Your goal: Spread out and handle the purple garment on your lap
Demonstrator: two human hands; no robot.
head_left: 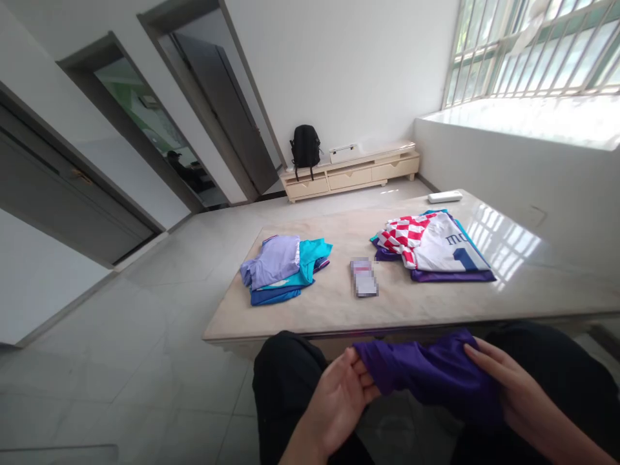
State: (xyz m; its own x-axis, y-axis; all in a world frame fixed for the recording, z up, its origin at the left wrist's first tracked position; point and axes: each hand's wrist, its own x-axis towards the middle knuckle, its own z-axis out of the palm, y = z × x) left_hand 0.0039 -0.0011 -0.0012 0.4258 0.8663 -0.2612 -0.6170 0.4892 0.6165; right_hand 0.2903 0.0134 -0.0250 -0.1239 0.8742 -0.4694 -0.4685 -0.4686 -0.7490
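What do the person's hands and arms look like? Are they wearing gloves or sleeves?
No gloves. The left hand and the right hand are both bare, with no rings or watch showing. The forearms are bare too, with no sleeves in view. The legs below are in black trousers.

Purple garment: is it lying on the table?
No, the purple garment is off the table, held over the lap between the left hand and the right hand.

Purple garment in my lap.
Red-white checked shirt and lilac, teal, blue tops on beige marbled surface.
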